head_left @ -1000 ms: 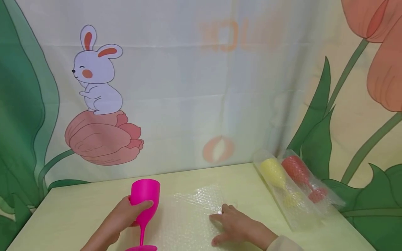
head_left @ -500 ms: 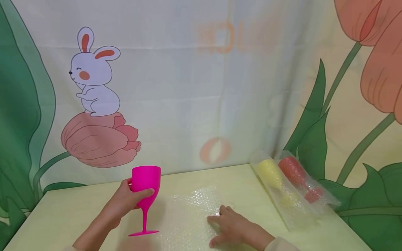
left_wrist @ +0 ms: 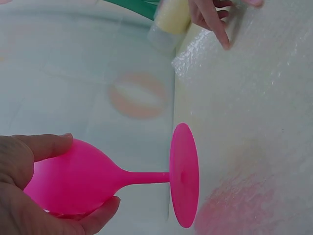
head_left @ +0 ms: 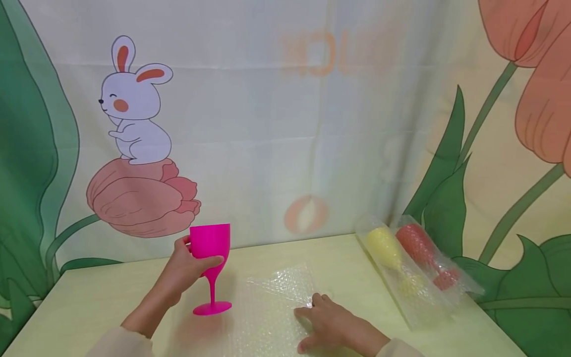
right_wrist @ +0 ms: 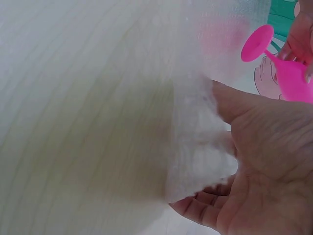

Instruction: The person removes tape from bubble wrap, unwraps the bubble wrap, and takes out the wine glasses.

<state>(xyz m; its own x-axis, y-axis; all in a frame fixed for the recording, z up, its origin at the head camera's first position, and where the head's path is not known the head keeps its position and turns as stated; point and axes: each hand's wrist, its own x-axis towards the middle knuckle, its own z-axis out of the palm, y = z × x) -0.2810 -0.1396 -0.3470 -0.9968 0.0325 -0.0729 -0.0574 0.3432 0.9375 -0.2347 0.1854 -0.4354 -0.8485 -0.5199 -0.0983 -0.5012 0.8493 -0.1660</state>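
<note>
In the head view my left hand (head_left: 182, 270) grips a bright pink plastic goblet (head_left: 210, 243) by its bowl. It is held upright, rim up, with its round foot (left_wrist: 184, 175) raised over the table. Thumb and fingers wrap the bowl from opposite sides in the left wrist view. A flat clear piece of bubble wrap (head_left: 267, 322) lies in front, right of the goblet. My right hand (head_left: 332, 322) holds its right edge, several fingers curled there and the index finger extended. In the right wrist view the clear film (right_wrist: 195, 161) runs between thumb and fingers.
A yellow goblet (head_left: 384, 246) and a red goblet (head_left: 417, 240), each in bubble wrap, lie side by side at the table's back right. The pale yellow table (head_left: 120, 292) ends at a cloth backdrop (head_left: 250, 124) printed with a rabbit and tulips.
My left hand has lifted the pink goblet up and slightly to the right, its foot now fully in view. The right hand stays at the bubble wrap's edge.
</note>
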